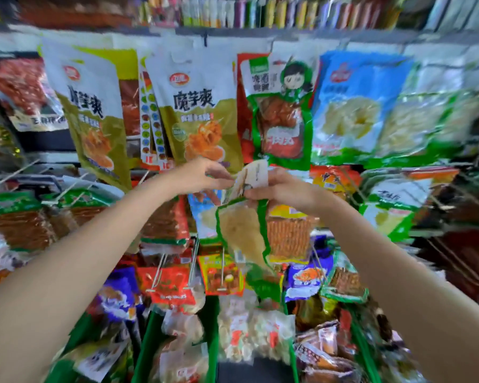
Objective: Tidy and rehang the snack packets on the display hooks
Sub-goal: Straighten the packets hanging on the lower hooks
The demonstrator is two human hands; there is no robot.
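A green-edged snack packet (242, 228) with pale contents hangs tilted in front of the display, held at its white top flap. My right hand (282, 189) grips that flap from the right. My left hand (205, 178) pinches the same flap from the left, fingers closed on its edge. Above them hang white-and-olive packets (197, 111), a green-bordered red packet (282, 117) and blue packets (351, 106) on the top row. The hook behind the held packet is hidden by my hands.
Bare metal hooks (194, 261) stick out below the hands among red, purple and orange packets. Green bins (213, 327) at the bottom hold loose packets. More empty hooks (20, 172) show at the left. A shelf of boxes (260, 12) runs along the top.
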